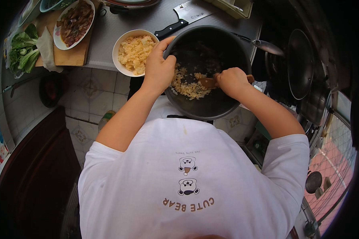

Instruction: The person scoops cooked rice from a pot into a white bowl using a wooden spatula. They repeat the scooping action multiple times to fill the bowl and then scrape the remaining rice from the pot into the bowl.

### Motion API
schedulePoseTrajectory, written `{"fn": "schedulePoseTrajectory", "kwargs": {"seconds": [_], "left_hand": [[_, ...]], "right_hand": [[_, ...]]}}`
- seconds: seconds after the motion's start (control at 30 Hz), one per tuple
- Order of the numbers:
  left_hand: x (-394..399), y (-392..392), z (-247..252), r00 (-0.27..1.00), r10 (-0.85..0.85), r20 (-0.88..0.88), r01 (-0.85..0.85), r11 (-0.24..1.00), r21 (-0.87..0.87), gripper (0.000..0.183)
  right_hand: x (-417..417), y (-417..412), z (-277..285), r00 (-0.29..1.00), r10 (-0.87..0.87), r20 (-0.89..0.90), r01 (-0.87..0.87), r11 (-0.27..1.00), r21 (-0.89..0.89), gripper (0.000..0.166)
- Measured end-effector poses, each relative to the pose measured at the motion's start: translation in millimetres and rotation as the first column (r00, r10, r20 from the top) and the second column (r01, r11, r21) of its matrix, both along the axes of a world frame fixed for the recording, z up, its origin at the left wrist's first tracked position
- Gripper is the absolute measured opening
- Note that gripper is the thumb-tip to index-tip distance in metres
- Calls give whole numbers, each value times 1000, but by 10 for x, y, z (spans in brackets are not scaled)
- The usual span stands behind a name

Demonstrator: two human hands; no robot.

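A large dark pot point(206, 109) is tilted towards me at the counter's front edge. My left hand point(162, 63) grips its rim on the left side, thumb over the edge. Inside the pot, my right hand point(232, 81) is closed around a wooden spatula point(208, 82), whose blade touches some loose fried rice point(191, 90) stuck along the lower left of the pot. Just left of my left hand stands a white bowl point(116, 56) heaped with yellowish fried rice point(135, 53). The pot's far inner wall is in shadow.
Behind the pot lies a cleaver point(193, 12) with a black handle. A wooden cutting board point(74, 58) at the left bears an oval plate of cooked food point(74, 24), with leafy greens point(24, 52) and a cloth point(47, 49) beside it. Pans point(300, 64) stand at the right.
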State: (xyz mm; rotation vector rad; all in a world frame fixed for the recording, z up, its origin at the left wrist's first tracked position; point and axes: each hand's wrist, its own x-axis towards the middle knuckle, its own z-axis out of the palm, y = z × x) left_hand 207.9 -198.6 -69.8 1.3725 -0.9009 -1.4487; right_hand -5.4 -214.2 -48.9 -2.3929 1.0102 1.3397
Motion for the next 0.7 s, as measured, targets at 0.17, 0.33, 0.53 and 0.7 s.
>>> {"fn": "schedulePoseTrajectory", "kwargs": {"seconds": [0.17, 0.33, 0.53, 0.7], "left_hand": [[-30, 12, -8, 1000, 30, 4, -30, 999, -17, 41], [-45, 7, 2, 999, 46, -21, -46, 999, -16, 41], [-42, 8, -2, 999, 52, -7, -52, 998, -28, 40], [-47, 15, -45, 998, 58, 36, -57, 998, -40, 40]], "right_hand": [[-58, 21, -56, 996, -1, 85, 2, 1000, -7, 23], [-70, 50, -65, 992, 63, 108, -61, 998, -18, 24], [64, 81, -121, 986, -50, 159, 39, 997, 70, 21], [271, 125, -224, 900, -373, 225, 341, 925, 167, 38]]}}
